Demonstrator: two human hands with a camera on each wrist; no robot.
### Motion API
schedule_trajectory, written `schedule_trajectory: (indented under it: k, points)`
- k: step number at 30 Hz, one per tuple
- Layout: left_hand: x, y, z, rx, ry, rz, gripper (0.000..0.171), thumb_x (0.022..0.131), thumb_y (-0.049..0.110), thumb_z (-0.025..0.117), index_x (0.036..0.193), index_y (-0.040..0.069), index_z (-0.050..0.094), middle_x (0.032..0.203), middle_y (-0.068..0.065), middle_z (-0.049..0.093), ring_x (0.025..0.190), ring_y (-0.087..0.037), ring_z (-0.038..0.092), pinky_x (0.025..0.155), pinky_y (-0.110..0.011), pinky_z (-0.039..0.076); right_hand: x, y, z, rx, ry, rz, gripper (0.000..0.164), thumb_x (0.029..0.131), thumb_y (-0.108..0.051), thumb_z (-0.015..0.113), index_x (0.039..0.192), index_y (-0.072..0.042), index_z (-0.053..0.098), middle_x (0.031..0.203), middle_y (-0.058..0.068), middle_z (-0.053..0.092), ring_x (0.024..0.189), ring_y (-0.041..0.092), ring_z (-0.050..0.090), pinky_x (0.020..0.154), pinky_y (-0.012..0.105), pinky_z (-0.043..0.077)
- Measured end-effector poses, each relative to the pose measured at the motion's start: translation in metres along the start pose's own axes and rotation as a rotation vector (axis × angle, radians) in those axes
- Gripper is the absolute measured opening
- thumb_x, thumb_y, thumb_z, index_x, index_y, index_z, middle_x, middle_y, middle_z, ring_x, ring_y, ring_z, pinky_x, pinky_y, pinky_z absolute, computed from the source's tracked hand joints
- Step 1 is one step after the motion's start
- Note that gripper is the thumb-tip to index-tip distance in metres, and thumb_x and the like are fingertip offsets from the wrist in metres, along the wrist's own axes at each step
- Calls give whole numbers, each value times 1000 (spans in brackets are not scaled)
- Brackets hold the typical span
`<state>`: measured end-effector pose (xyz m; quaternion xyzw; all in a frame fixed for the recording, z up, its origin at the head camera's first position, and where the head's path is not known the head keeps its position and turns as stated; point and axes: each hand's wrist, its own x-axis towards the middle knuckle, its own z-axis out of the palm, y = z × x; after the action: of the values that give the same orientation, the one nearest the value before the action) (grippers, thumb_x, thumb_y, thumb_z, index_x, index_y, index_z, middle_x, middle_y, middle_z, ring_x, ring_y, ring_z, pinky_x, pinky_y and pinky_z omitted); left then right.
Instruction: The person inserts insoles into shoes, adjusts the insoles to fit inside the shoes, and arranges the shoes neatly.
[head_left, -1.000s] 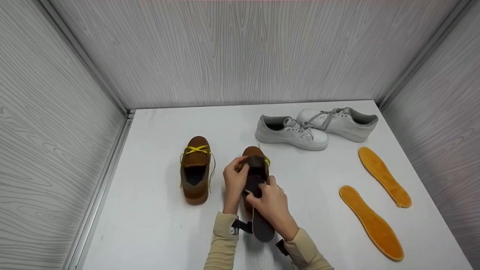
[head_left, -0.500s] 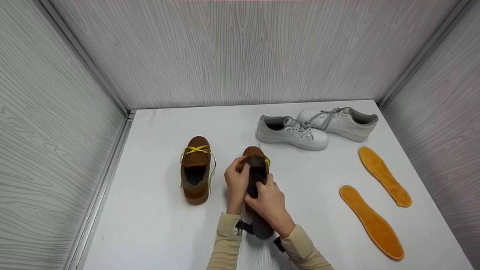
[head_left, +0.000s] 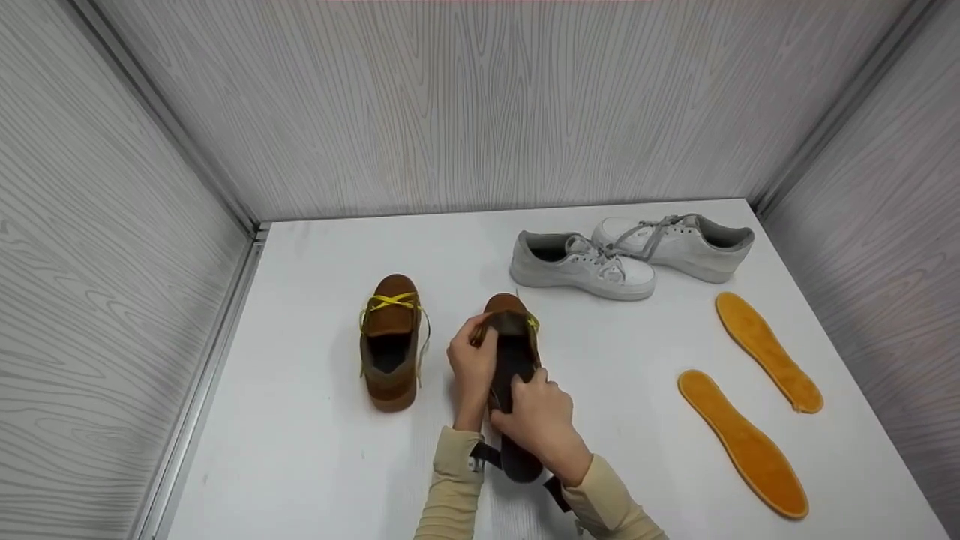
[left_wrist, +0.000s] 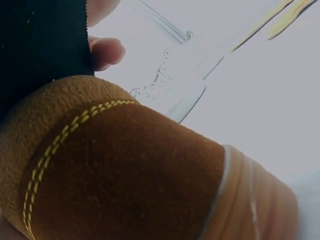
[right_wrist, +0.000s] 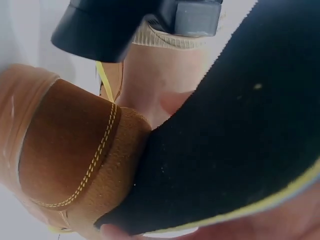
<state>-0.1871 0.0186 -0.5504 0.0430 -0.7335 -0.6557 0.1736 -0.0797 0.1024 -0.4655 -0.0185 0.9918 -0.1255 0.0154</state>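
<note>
A brown shoe [head_left: 504,303] with yellow laces stands at the table's middle, toe pointing away. My left hand [head_left: 472,367] pinches the left side of its opening near the tongue, thumb inside. My right hand [head_left: 541,416] grips a dark insole [head_left: 520,459], whose front part lies inside the shoe while its heel end sticks out behind. In the left wrist view, the shoe's stitched heel [left_wrist: 130,170] fills much of the frame below the dark insole [left_wrist: 40,45]. The right wrist view shows the insole's yellow edge and dark face [right_wrist: 225,125] over the shoe's heel [right_wrist: 65,142].
A matching brown shoe [head_left: 390,345] stands to the left. Two white sneakers [head_left: 585,271] with grey laces lie touching at the back right. Two orange insoles [head_left: 746,446] lie apart at the right. Wood-grain panels [head_left: 480,105] wall the white table [head_left: 300,450] at the back and sides.
My right hand rises slightly along the insole, then shifts back toward me. The insole's heel end has moved a little left. My left hand stays nearly still on the shoe.
</note>
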Motion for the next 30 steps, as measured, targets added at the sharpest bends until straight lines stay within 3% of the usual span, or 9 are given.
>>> schedule_trajectory:
  k: [6,11,22,30]
  points:
    - [-1,0,-1,3,-7,-25,16,88,5,69,100,11,77,100,-1,74,96,-16,68,85,-37,52,3,1,0,120,-39,5,31,81,-28,72,75,1,65,79,24,56,62,33,59,55,46,52]
    - [-1,-1,-1,3,-4,-15,16,88,4,69,100,10,77,98,-1,74,94,-17,68,84,-37,52,6,2,0,173,-11,-8,28,85,-21,66,63,-4,59,77,24,56,59,31,56,52,44,50]
    - [1,0,-3,-10,-14,-14,17,88,3,68,101,11,77,95,-2,74,90,-17,67,82,-36,51,11,1,6,171,79,-26,23,90,-16,63,71,-2,64,87,28,59,66,36,60,55,47,52]
    - [-1,1,-2,2,-13,-15,18,89,5,66,100,13,77,94,1,74,89,-17,67,82,-37,51,22,3,12,193,133,9,24,90,-16,59,70,-4,62,83,24,57,66,36,59,56,48,52]
